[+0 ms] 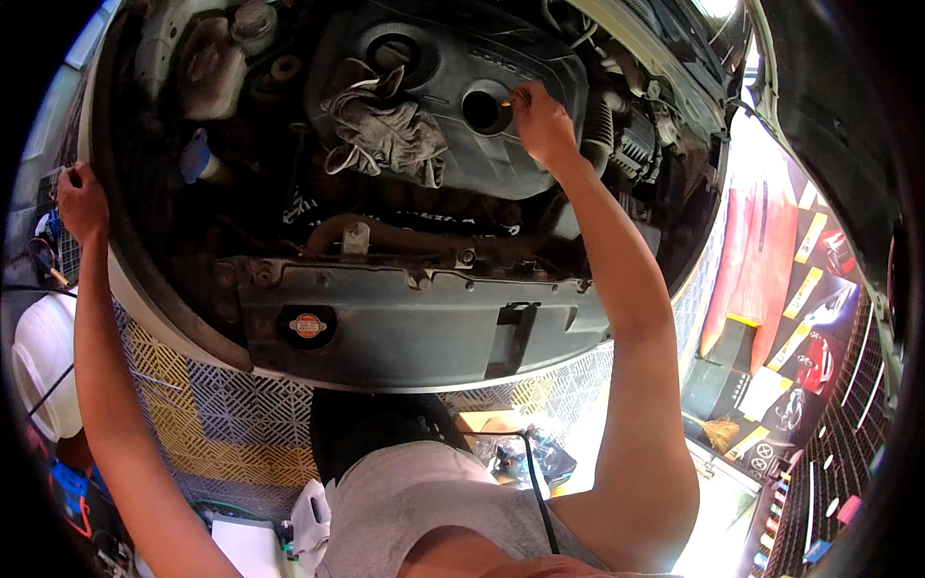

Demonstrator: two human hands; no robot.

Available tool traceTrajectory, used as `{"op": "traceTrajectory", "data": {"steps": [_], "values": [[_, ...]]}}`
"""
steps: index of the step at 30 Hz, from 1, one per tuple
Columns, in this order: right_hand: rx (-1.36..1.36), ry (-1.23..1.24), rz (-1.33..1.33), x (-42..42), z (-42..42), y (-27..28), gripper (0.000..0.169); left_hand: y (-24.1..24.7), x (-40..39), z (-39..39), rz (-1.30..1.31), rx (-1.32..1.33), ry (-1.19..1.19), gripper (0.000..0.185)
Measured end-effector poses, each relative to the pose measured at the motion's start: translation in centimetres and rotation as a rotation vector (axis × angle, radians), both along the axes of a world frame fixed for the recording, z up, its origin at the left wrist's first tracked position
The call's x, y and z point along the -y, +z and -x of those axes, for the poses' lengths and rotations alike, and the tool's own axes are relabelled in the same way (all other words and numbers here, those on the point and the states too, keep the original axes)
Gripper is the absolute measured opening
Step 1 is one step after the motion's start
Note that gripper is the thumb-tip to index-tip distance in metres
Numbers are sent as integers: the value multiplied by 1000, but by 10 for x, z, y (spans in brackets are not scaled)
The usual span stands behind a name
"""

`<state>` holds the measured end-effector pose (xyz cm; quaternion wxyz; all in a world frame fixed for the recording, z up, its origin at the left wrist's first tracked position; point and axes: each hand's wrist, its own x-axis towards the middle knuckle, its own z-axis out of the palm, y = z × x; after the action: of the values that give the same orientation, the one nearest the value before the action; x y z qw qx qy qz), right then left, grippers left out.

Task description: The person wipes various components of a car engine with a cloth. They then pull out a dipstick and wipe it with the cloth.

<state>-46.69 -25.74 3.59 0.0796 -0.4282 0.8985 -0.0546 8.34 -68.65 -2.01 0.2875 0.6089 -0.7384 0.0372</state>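
Observation:
My right hand [543, 124] pinches a small object with an orange tip [506, 103] at the rim of the round opening [485, 111] in the black plastic engine cover [470, 155]. Most of that object is hidden by my fingers. On the cover, left of the opening, lies a crumpled grey cloth [394, 134], possibly a microfibre towel. My left hand [83, 202] rests at the outer edge of the car's left-side fender [97, 137] in the picture, its fingers curled. Whether it grips anything there is not visible.
In front of me runs the radiator cover panel [426, 325] with a radiator cap [308, 326]. A blue reservoir cap [194, 155] stands at left. The raised hood [838, 94] spans the right side. A white bucket [47, 365] sits at lower left. A black cable [531, 462] crosses my shirt.

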Motion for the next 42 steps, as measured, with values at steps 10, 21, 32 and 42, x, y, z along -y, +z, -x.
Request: {"op": "traceTrajectory", "data": {"steps": [10, 21, 32, 42], "values": [[-35, -51, 169, -26, -12, 77, 28, 6, -7, 4, -12, -17, -8, 38], [-145, 12, 331, -44, -31, 160, 26, 14, -15, 10, 57, -31, -34, 34], [-293, 54, 479, -60, -46, 215, 23, 26, -29, 22, 23, -80, -36, 31], [-515, 150, 533, -73, -61, 280, 20, 31, -33, 25, 17, -95, -30, 32]]}}
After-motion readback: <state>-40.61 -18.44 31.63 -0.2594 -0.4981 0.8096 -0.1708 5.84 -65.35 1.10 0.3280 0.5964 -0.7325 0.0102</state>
